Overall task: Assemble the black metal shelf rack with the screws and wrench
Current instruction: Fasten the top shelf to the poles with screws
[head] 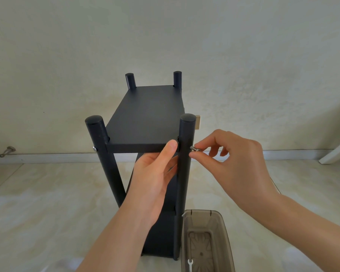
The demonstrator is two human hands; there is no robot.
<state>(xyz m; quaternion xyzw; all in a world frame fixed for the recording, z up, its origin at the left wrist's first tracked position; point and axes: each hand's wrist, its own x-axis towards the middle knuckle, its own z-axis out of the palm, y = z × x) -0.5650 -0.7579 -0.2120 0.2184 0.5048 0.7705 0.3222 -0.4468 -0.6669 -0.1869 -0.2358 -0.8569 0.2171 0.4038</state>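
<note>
Right hand [234, 163]: thumb and forefinger pinch a screw [193, 149], closed narrowly on its head, its tip at the outer side of the near right post [185, 179], apparently to start the thread by hand.
Left hand [155, 173]: thumb on the front edge of the top shelf [145, 118], fingers passing under it behind the post; it steadies the corner, probably to keep the holes aligned.
Near left post [98, 138]: fitted screw [94, 148] already seated.
Rack [159, 232]: upright on the floor.
Tray [202, 212]: just beside the rack's foot, holding the wrench [189, 265] within reach for tightening.
</note>
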